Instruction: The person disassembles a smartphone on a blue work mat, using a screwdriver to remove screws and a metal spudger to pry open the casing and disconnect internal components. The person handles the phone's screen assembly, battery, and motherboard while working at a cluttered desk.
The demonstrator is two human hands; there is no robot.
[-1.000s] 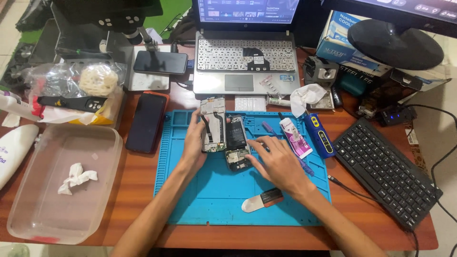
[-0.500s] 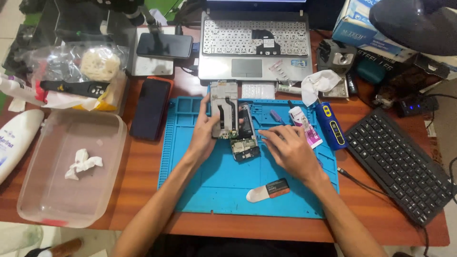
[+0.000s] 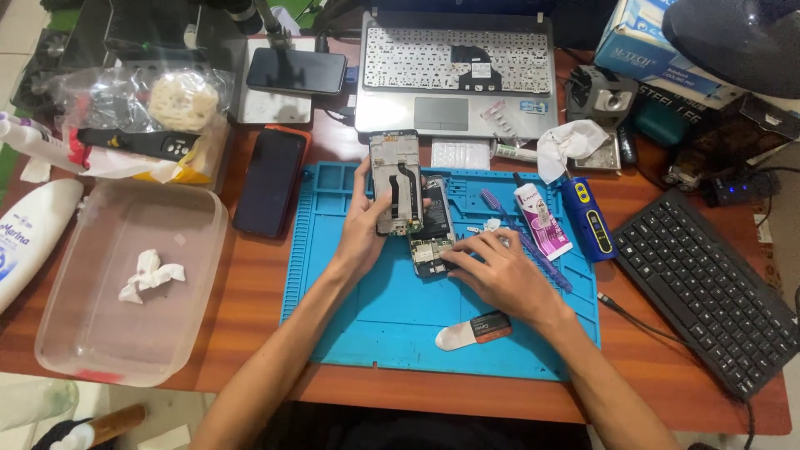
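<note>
My left hand (image 3: 364, 218) grips a phone screen frame (image 3: 396, 179), held upright over the blue repair mat (image 3: 358, 325). Beside it lies the opened phone body (image 3: 431, 236) with its board exposed. My right hand (image 3: 498, 271) rests on the mat with its fingertips on the lower end of that phone body. A white and black pry tool (image 3: 472, 330) lies on the mat near my right wrist. A small glue tube (image 3: 539, 219) and a blue tool (image 3: 587, 218) lie to the right.
A laptop (image 3: 458, 71) stands behind the mat. A black keyboard (image 3: 708, 287) sits at the right. Left of the mat lie a dark phone (image 3: 270, 180) and a clear plastic tub (image 3: 100, 333) holding a crumpled tissue (image 3: 150, 275). A white bottle (image 3: 29, 237) lies at the far left.
My left hand has tilted the screen frame up and away from the phone body. My right hand has shifted down onto the lower end of the phone body. The camera has moved nearer.
</note>
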